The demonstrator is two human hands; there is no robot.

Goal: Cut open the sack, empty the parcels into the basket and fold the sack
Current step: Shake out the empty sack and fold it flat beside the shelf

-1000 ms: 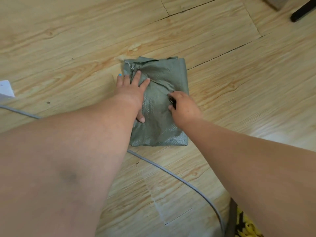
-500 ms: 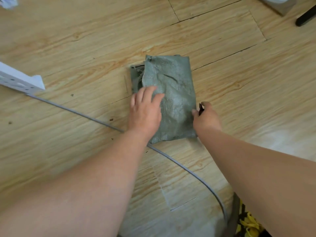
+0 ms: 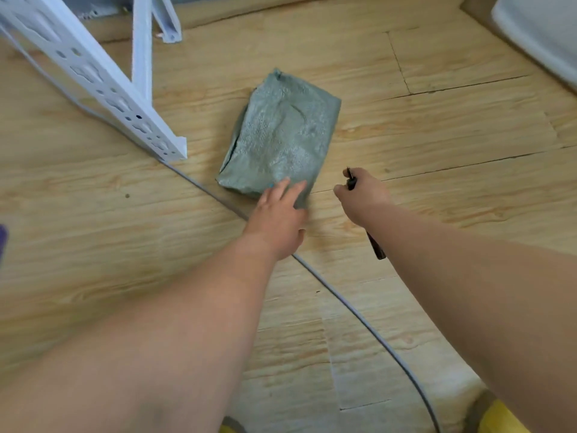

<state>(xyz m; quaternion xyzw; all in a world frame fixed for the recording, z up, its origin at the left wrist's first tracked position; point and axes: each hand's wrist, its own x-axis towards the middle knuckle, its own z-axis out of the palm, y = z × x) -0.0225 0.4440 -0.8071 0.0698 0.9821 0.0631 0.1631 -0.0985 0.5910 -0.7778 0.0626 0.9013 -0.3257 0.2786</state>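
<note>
Wood-plank floor, folded sack flat on it, long axis running away and slightly right. Left hand nearer, straight fingers resting on near corner. Right hand just right of sack, clenched round dark cutter.

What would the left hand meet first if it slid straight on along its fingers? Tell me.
The folded sack: the left hand already has its fingertips on the near corner, so going on would likely run up across the sack's top.

A folded grey-green woven plastic sack with a fine glinting weave lies on a pale yellow-brown wood-grain plank floor; a white perforated metal rack frame, a thin grey cable, a slim black tool and turquoise nail polish on the left hand
</note>
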